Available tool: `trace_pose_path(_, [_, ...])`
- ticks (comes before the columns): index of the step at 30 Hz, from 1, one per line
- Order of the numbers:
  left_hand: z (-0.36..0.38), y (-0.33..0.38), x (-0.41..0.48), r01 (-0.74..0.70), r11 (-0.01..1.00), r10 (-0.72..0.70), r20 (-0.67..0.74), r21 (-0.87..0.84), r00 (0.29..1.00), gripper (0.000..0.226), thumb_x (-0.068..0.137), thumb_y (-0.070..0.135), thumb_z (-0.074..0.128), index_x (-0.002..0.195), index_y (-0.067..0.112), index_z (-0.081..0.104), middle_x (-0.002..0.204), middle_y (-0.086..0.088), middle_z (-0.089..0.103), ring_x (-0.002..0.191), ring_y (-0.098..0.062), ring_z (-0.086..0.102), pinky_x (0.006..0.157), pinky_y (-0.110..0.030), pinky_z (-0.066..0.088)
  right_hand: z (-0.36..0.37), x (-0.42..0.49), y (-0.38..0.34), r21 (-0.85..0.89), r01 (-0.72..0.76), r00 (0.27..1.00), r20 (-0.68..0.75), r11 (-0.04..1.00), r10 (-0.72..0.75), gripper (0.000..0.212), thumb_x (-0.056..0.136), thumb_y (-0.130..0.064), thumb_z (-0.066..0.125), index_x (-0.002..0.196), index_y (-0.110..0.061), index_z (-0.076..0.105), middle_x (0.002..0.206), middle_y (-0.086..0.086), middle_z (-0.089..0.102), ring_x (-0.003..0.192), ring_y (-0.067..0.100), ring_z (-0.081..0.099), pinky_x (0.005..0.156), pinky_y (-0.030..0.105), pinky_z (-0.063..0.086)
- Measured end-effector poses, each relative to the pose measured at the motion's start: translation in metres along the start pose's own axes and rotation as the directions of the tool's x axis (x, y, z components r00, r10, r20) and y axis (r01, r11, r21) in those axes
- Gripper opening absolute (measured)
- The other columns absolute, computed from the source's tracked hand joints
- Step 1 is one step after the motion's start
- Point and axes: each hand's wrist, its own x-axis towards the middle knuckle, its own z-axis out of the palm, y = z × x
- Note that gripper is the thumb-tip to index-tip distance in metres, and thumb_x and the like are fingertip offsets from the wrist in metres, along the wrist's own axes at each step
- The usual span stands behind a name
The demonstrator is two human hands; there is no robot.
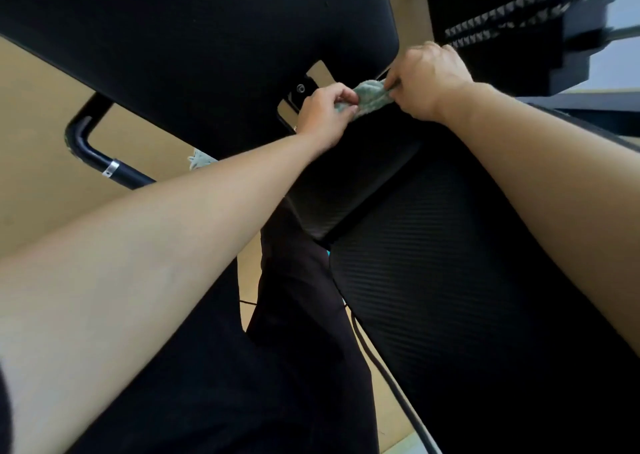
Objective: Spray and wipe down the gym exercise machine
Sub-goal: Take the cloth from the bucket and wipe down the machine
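Closest to the camera there's a big black textured pad (467,298) of the exercise machine, ribbed like carbon-fibre vinyl, and the person's dark trousers beside it. A bit further out sits a rounded roller pad (349,183), same texture. Past that, both hands meet on a small teal cloth (369,95): the left hand (325,114) is pinching one end with its fingers closed on it, and the right hand (427,79) is clenched on the other end, so the cloth is bunched and stretched between them just above the roller's far end. It looks light, soft and floppy, best held by its ends or wadded in a palm. Behind it is the wide smooth black bench pad (194,45), and far right what's probably the weight stack (505,21), though it's blurry. No spray bottle in sight.
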Motion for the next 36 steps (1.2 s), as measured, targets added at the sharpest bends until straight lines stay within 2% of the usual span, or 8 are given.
trace_pose_path(10, [-0.019,0.001,-0.09,-0.16,0.967,0.186,0.122,-0.198,0.975,0.01,0.087,0.027,0.082,0.091,0.019,0.078,0.092,0.012,0.075,0.093,-0.004,0.07,0.091,-0.029,0.054,-0.04,-0.036,0.014,0.157,0.077,0.927,0.351,0.985,-0.129,0.014,0.089,-0.033,0.077,0.098,-0.043,0.074,0.082,-0.028,0.054,0.097,0.009,0.052,0.105,0.042,0.037])
trace_pose_path(15, [-0.001,0.025,-0.041,-0.245,0.968,0.249,0.072,-0.056,0.966,0.012,0.09,0.032,0.075,0.099,0.024,0.075,0.1,0.007,0.069,0.097,-0.013,0.064,0.088,-0.036,0.052,-0.044,-0.025,0.038,0.124,-0.032,0.981,0.193,0.992,0.007,0.011,0.092,-0.028,0.073,0.101,-0.034,0.076,0.085,-0.013,0.061,0.094,0.018,0.055,0.098,0.04,0.045])
trace_pose_path(18, [0.013,0.05,0.011,-0.241,0.968,0.231,0.134,0.066,0.964,0.016,0.095,0.034,0.069,0.108,0.025,0.071,0.108,0.006,0.062,0.103,-0.015,0.059,0.088,-0.035,0.047,-0.04,-0.015,0.058,0.142,-0.188,0.981,0.085,0.972,0.177,0.014,0.095,-0.024,0.068,0.107,-0.027,0.074,0.107,0.007,0.066,0.102,0.03,0.062,0.094,0.041,0.052])
trace_pose_path(21, [0.02,0.074,0.047,-0.239,0.96,0.196,0.254,0.149,0.947,0.026,0.098,0.032,0.06,0.123,0.028,0.064,0.13,0.007,0.064,0.121,-0.018,0.057,0.105,-0.04,0.043,-0.039,-0.013,0.08,0.119,-0.306,0.933,0.233,0.945,0.273,0.021,0.097,-0.016,0.058,0.108,-0.019,0.075,0.106,0.013,0.069,0.1,0.035,0.066,0.088,0.041,0.057])
trace_pose_path(24, [0.026,0.088,0.069,-0.148,0.986,0.104,0.427,0.072,0.898,0.038,0.097,0.029,0.049,0.132,0.034,0.064,0.141,0.004,0.061,0.129,-0.019,0.054,0.112,-0.041,0.04,-0.038,-0.021,0.096,0.311,-0.38,0.863,0.457,0.871,0.214,0.031,0.101,-0.006,0.051,0.112,-0.021,0.076,0.1,0.012,0.074,0.095,0.029,0.072,0.083,0.039,0.061])
trace_pose_path(29, [0.039,0.103,0.094,0.018,0.99,-0.092,0.549,0.137,0.831,0.042,0.093,0.058,0.046,0.107,0.031,0.075,0.12,0.002,0.069,0.11,-0.021,0.061,0.106,-0.043,0.045,-0.027,-0.013,0.101,0.556,-0.469,0.827,0.548,0.686,0.121,0.042,0.104,-0.003,0.049,0.122,-0.032,0.073,0.114,0.008,0.074,0.104,0.024,0.073,0.093,0.04,0.06])
trace_pose_path(31, [0.041,0.107,0.102,0.006,0.976,-0.134,0.58,0.218,0.804,0.042,0.098,0.056,0.047,0.115,0.029,0.074,0.122,0.001,0.067,0.11,-0.02,0.062,0.103,-0.041,0.046,-0.024,-0.009,0.096,0.594,-0.491,0.822,0.558,0.637,0.113,0.041,0.104,-0.001,0.048,0.118,-0.029,0.073,0.114,0.007,0.074,0.106,0.023,0.071,0.089,0.035,0.061])
trace_pose_path(36, [0.042,0.122,0.104,-0.161,0.955,-0.054,0.678,0.25,0.733,0.034,0.103,0.038,0.042,0.083,0.024,0.065,0.102,-0.004,0.066,0.093,-0.018,0.061,0.077,-0.033,0.042,-0.031,-0.012,0.098,0.587,-0.545,0.797,0.584,0.599,0.153,0.027,0.103,0.001,0.052,0.111,-0.012,0.074,0.111,0.013,0.073,0.101,0.025,0.073,0.076,0.032,0.061])
